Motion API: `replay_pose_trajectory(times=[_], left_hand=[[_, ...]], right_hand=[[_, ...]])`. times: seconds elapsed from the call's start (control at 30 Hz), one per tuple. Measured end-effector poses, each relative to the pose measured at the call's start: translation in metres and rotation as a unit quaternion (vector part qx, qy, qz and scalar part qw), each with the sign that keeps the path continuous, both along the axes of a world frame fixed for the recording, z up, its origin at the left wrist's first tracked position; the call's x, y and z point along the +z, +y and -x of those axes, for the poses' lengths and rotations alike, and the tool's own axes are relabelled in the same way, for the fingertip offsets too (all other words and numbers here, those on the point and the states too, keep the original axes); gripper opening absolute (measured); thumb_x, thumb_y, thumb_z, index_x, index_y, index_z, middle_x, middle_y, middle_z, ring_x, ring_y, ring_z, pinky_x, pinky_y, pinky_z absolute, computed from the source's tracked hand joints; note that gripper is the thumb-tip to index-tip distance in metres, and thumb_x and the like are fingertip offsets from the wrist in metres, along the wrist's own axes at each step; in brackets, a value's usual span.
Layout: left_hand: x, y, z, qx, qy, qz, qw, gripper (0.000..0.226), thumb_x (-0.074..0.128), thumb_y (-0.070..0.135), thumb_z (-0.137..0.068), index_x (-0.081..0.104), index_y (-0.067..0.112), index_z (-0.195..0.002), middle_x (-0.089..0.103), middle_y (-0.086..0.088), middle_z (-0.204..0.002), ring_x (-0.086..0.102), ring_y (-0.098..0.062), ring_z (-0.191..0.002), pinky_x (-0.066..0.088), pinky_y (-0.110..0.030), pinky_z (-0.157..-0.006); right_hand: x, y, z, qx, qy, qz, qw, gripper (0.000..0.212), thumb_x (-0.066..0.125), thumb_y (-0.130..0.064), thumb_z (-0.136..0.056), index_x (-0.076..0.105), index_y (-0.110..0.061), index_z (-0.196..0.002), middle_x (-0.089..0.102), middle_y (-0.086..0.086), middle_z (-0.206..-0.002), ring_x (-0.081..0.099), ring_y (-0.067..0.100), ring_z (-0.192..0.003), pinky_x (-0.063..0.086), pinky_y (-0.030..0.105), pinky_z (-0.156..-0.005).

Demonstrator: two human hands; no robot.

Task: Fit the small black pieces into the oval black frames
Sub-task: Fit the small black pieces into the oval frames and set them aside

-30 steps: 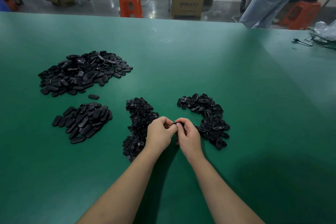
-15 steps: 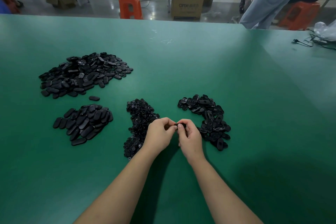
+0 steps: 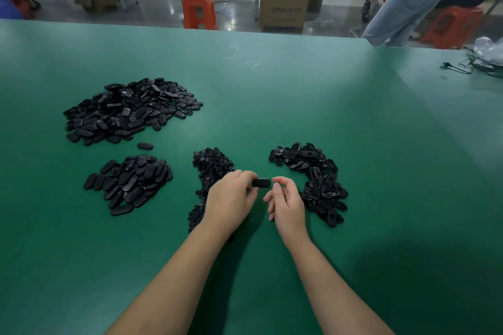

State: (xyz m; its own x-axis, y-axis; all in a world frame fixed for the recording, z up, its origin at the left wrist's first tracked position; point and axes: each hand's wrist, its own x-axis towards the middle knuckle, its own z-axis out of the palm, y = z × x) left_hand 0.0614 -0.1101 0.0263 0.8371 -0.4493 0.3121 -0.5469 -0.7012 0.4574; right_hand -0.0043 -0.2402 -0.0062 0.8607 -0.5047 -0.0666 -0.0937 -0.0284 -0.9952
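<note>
My left hand (image 3: 232, 198) pinches one oval black frame (image 3: 261, 183) at its left end, a little above the green table (image 3: 272, 95). My right hand (image 3: 285, 202) sits just right of the frame, fingers loosely curled and apart from it, holding nothing. A pile of small black pieces (image 3: 211, 168) lies beyond and under my left hand. A pile of open oval frames (image 3: 315, 179) lies right of my right hand.
Two heaps of oval parts lie at the left: a large one (image 3: 130, 111) farther back and a smaller one (image 3: 130, 182) nearer, with one loose oval (image 3: 144, 146) between. Cables (image 3: 473, 66) lie at the far right edge. People stand beyond the table.
Both hands were together around the frame. Now my right hand has let go and drawn slightly back to the right, leaving the frame in my left fingers.
</note>
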Motion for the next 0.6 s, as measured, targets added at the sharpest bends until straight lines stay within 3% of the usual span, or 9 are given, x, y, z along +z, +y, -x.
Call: replay_pose_trajectory(times=[0.2,0.27,0.33,0.47,0.6], left_hand=[[0.000,0.061,-0.033,0.185,0.034,0.021,0.982,0.019,0.070,0.031,-0.092,0.070,0.023,-0.109,0.050,0.015,-0.066,0.047,-0.002,-0.053,0.028,-0.023,-0.045],[-0.001,0.086,-0.046,0.242,0.045,0.028,0.969,0.020,0.070,0.032,-0.093,0.070,0.019,-0.109,0.053,0.012,-0.063,0.049,-0.006,-0.048,0.030,-0.022,-0.042],[-0.003,0.111,-0.057,0.296,0.043,0.035,0.954,0.021,0.071,0.031,-0.092,0.071,0.016,-0.106,0.058,0.009,-0.069,0.051,-0.012,-0.053,0.031,-0.022,-0.044],[-0.007,0.148,-0.074,0.379,0.036,0.036,0.924,0.029,0.071,0.033,-0.091,0.071,0.015,-0.112,0.071,-0.009,-0.092,0.064,-0.034,-0.085,0.041,-0.032,-0.063],[-0.011,0.159,-0.078,0.400,0.046,0.022,0.915,0.036,0.069,0.033,-0.092,0.067,0.015,-0.123,0.072,-0.014,-0.103,0.065,-0.038,-0.097,0.047,-0.040,-0.072]], right_hand=[[0.001,0.001,0.001,0.013,0.019,0.034,0.999,0.013,0.050,-0.025,-0.105,0.062,-0.029,-0.104,0.067,-0.007,-0.074,0.053,0.007,-0.057,0.050,0.033,-0.053],[0.001,0.002,0.002,0.016,0.020,0.046,0.999,0.013,0.051,-0.024,-0.105,0.063,-0.028,-0.101,0.066,-0.007,-0.074,0.053,0.007,-0.057,0.050,0.033,-0.053],[0.001,0.003,0.002,0.017,0.022,0.049,0.998,0.013,0.051,-0.024,-0.104,0.063,-0.028,-0.100,0.066,-0.007,-0.073,0.053,0.007,-0.057,0.049,0.033,-0.053],[0.002,0.003,0.002,0.020,0.028,0.052,0.998,0.014,0.052,-0.024,-0.104,0.063,-0.028,-0.097,0.066,-0.009,-0.073,0.052,0.007,-0.057,0.049,0.036,-0.054],[0.003,0.003,0.002,0.022,0.030,0.061,0.997,0.013,0.053,-0.024,-0.103,0.064,-0.027,-0.096,0.066,-0.009,-0.071,0.051,0.009,-0.056,0.048,0.039,-0.055]])
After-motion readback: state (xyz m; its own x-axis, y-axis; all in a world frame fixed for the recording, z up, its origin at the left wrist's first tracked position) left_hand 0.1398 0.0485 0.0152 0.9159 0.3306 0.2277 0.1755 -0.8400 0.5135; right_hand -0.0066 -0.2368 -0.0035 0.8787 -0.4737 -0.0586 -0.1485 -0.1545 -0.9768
